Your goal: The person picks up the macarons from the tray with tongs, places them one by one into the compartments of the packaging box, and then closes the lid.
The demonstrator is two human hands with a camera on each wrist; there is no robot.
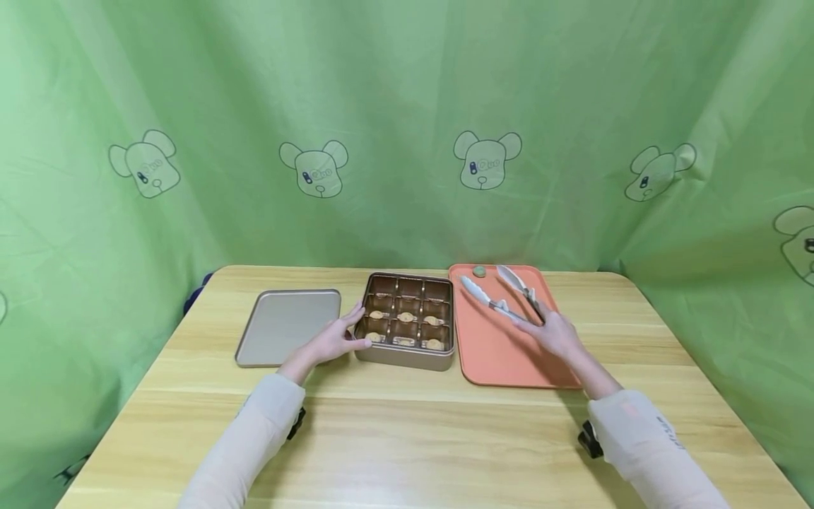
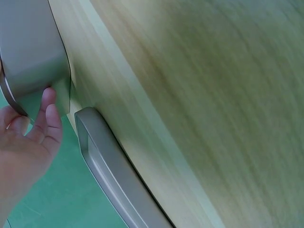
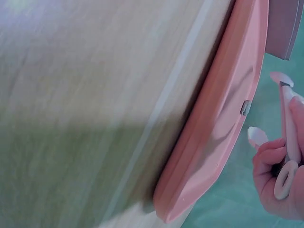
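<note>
My left hand [image 1: 333, 341] touches the front left corner of a brown metal box [image 1: 405, 357], its fingers spread along the side and rim. The box has a divided insert, and several small round pale cookies [image 1: 407, 317] sit in its middle and front compartments. My right hand [image 1: 552, 334] grips a pair of tongs [image 1: 486, 294] with whitish tips, held spread apart over the coral tray [image 1: 502, 364]. In the right wrist view the fingers curl around the tongs [image 3: 287, 128]. A small greenish cookie [image 1: 480, 271] lies near the tray's back edge, between the tong tips.
The flat metal lid [image 1: 289, 325] lies on the wooden table [image 1: 394, 438] to the left of the box. The tray stands close against the box's right side. A green curtain [image 1: 394, 106] with bear-head prints hangs behind the table and at both sides.
</note>
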